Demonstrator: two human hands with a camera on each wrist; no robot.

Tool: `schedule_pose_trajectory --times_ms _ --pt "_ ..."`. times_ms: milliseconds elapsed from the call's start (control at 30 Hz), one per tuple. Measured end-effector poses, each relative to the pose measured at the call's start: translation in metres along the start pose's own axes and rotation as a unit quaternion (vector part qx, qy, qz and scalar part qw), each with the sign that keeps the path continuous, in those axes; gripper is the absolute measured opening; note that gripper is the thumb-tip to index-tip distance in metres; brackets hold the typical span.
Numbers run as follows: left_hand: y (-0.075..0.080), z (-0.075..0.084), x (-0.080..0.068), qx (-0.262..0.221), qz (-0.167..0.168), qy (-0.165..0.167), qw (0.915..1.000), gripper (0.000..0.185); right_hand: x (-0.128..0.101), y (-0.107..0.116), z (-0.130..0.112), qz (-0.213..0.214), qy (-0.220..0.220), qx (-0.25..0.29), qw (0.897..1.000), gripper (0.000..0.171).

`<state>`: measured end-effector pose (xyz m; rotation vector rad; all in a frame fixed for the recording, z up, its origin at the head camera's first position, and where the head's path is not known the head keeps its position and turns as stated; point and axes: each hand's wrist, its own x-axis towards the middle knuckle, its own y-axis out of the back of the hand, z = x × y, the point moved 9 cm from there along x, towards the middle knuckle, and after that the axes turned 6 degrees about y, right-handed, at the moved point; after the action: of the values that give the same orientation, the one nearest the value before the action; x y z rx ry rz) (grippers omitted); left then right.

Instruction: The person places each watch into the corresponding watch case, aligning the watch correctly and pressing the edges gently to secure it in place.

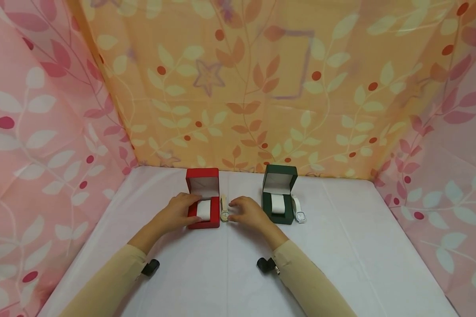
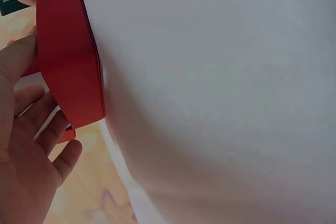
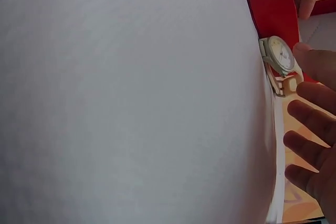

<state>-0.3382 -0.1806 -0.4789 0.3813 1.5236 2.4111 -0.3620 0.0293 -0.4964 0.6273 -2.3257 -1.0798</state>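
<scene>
Fingers (image 1: 238, 207) near beige watch (image 1: 224, 210); green box (image 1: 278, 199) stands beside.

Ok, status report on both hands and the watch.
Left hand rests on red box. Right hand open, fingertips at beige watch. Nothing in the way.

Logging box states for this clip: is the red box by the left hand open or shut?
Open. The red box has its lid standing upright behind the base, and the white cushion inside shows.
</scene>
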Motion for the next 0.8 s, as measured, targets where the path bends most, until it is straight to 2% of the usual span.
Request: schedule_pose_trajectory --times_ms 233,533,800 --pt "-0.002 0.001 0.004 0.034 -0.015 0.021 0.9991 0.075 0.004 -0.005 -0.001 -0.01 -0.002 0.002 1.0 0.036" --pt "-0.002 0.012 0.008 0.076 -0.025 0.004 0.9968 0.07 0.007 -0.005 -0.009 -0.007 0.01 -0.031 0.999 0.026" --pt "-0.006 0.014 0.011 0.083 -0.037 0.006 0.9958 0.071 0.007 -0.01 -0.007 -0.016 -0.018 -0.002 1.0 0.016"
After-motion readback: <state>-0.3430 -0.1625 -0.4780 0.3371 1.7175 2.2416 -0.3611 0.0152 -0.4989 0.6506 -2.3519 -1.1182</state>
